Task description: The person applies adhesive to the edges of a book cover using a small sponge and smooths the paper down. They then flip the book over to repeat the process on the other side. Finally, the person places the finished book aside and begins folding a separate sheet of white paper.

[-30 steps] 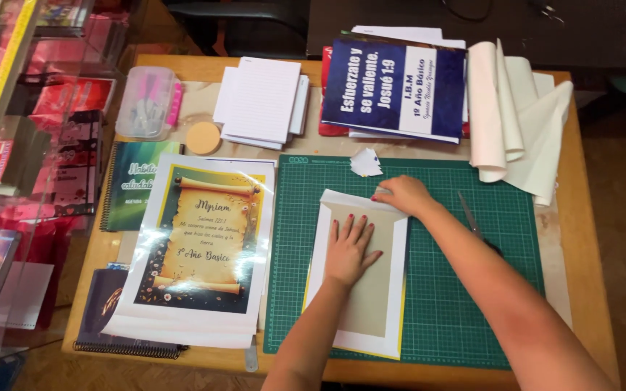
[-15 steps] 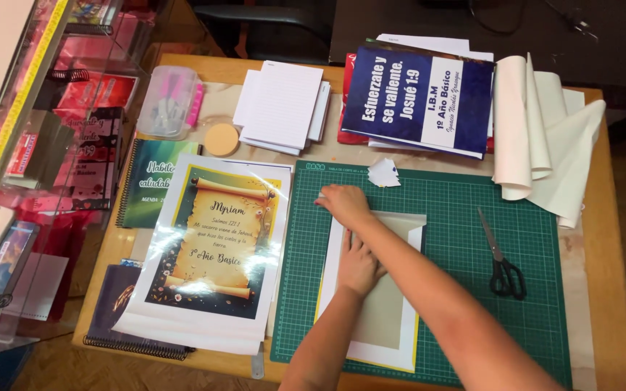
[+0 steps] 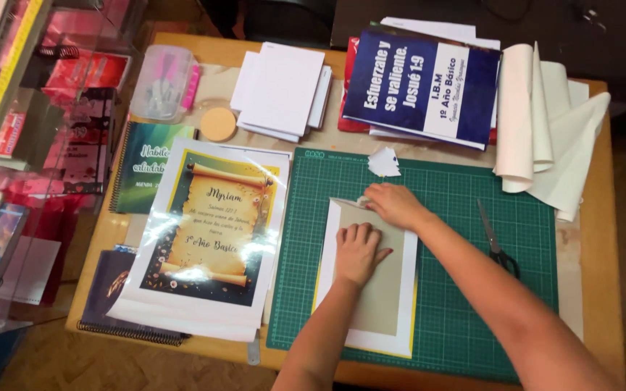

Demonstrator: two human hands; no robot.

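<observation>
Here my left hand [image 3: 359, 251] presses flat on the grey board [image 3: 380, 289]; my right hand [image 3: 394, 205] pinches its far edge, long axis toward the worktop's [image 3: 603, 239] near edge.

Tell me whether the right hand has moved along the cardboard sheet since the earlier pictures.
Yes. The right hand has slid leftward along the top edge of the grey cardboard sheet, from its right corner toward its left corner, judged against the green cutting mat.
</observation>
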